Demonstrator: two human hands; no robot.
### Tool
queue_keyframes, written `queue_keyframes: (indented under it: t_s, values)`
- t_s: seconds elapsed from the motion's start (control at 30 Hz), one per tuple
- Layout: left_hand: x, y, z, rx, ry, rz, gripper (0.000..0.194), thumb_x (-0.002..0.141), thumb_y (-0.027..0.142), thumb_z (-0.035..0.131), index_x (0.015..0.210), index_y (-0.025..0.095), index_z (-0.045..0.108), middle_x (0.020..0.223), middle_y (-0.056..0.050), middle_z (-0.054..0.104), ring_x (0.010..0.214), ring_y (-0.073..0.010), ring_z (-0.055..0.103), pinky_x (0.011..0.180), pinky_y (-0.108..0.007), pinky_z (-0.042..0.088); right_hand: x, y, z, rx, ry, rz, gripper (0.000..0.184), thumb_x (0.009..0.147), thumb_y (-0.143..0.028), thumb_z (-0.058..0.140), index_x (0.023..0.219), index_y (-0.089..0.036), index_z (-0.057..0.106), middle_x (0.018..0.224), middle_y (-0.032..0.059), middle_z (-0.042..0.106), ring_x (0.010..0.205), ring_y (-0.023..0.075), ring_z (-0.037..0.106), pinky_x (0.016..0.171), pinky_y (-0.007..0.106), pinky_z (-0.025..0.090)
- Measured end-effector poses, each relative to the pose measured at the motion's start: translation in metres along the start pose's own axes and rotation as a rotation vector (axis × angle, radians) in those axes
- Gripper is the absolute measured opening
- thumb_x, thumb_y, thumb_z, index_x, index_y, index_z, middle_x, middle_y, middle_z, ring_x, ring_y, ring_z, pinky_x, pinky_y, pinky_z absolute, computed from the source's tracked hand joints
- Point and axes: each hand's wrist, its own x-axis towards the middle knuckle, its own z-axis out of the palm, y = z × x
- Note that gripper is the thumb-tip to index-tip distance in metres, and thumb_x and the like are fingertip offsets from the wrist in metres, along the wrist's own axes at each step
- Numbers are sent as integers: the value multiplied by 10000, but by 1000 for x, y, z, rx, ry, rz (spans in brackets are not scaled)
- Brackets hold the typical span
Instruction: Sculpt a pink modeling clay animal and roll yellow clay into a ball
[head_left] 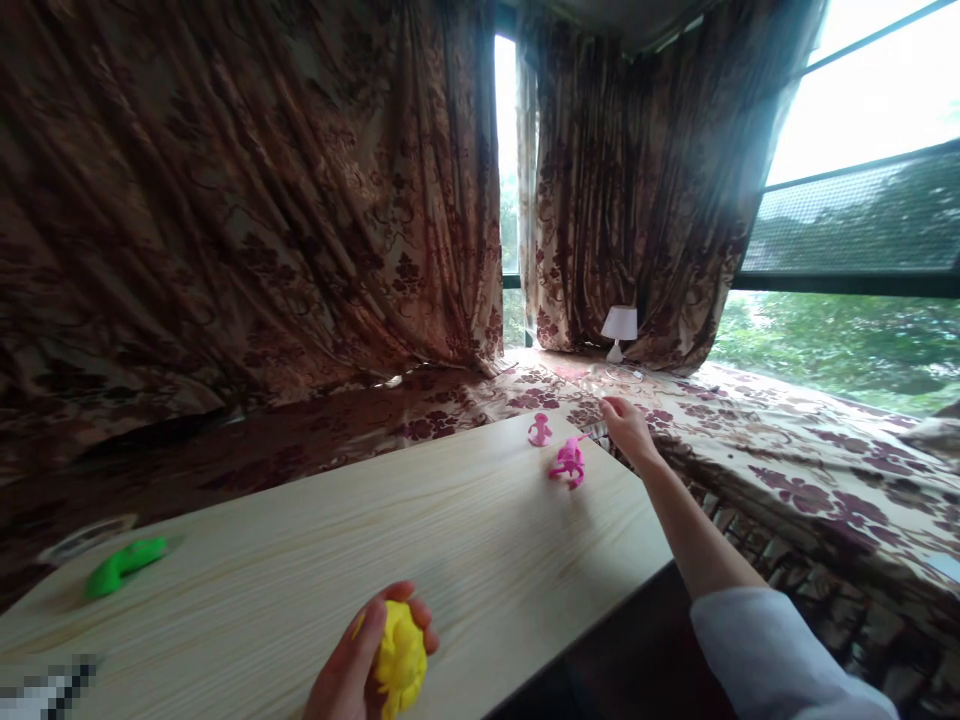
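In the lower middle, my left hand [352, 660] is closed around a bumpy yellow toy [403, 655], its fingers wrapping behind it. My right hand [628, 430] reaches over the far right edge of the table with its fingers curled together. What they hold, if anything, is hidden. Just left of that hand is a bright pink toy figure [570, 463], slightly blurred, with a thin limb pointing towards the fingers. I cannot tell whether they touch. A paler pink figure [540, 430] stands upright behind it, near the table's far corner.
A curved green toy [124, 567] lies at the left end of the light wooden table [300, 540]. Beyond the table, a ledge with flowered cloth [810, 470] bears a small white lamp [619, 330]. Patterned curtains [300, 200] and windows surround it.
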Motion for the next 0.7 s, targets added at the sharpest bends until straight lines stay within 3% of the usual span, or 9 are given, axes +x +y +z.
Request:
queue_keyframes:
  t_s: [0.07,0.2,0.33,0.47,0.53,0.63,0.7]
  values:
    - [0,-2,7,-31,-8,52,376,636,414,725,892,164,609,697,-12,659,623,-159,611,614,-263,506,-50,-40,11,135,-29,-117,296,943,-316,388,1122,-160,565,1049,77,627,944,174,598,825,343,489]
    - [-3,-2,23,-121,-47,132,208,723,316,671,857,164,623,670,10,640,610,-129,591,594,-226,492,-162,-122,67,338,-164,-334,255,865,-344,524,1071,-236,627,1080,27,639,987,155,592,856,256,474]
    - [-11,21,23,-173,-127,82,350,830,386,499,1086,175,608,956,-64,683,911,-217,628,825,-362,500,-227,-174,119,557,-83,-269,262,912,-229,408,1057,-184,621,1087,80,614,1067,179,541,931,320,423]
    - [-9,43,9,-317,-182,16,519,874,444,349,1315,188,444,1217,-96,597,1174,-232,506,1035,-399,342,-241,-196,142,596,10,-287,137,806,-200,524,924,-200,594,948,40,633,932,182,570,915,344,404]
    - [-8,40,9,-389,-186,-5,541,880,438,330,1346,174,404,1211,-99,606,1204,-231,482,1062,-392,304,-233,-199,145,468,9,-280,60,779,-247,556,753,-201,583,774,22,629,766,181,582,783,319,443]
    - [-14,25,18,-433,-98,-7,491,900,401,310,1308,174,462,1036,-95,691,1121,-233,559,1039,-407,337,-212,-194,146,351,-47,-269,339,887,-317,418,581,-210,516,519,-19,518,497,137,487,535,255,396]
    - [-19,16,25,-432,-99,-7,473,895,416,341,1261,175,518,957,-102,710,1074,-250,591,1014,-424,366,-202,-187,142,349,-55,-289,396,935,-300,320,608,-212,526,526,-19,520,504,134,486,543,252,390]
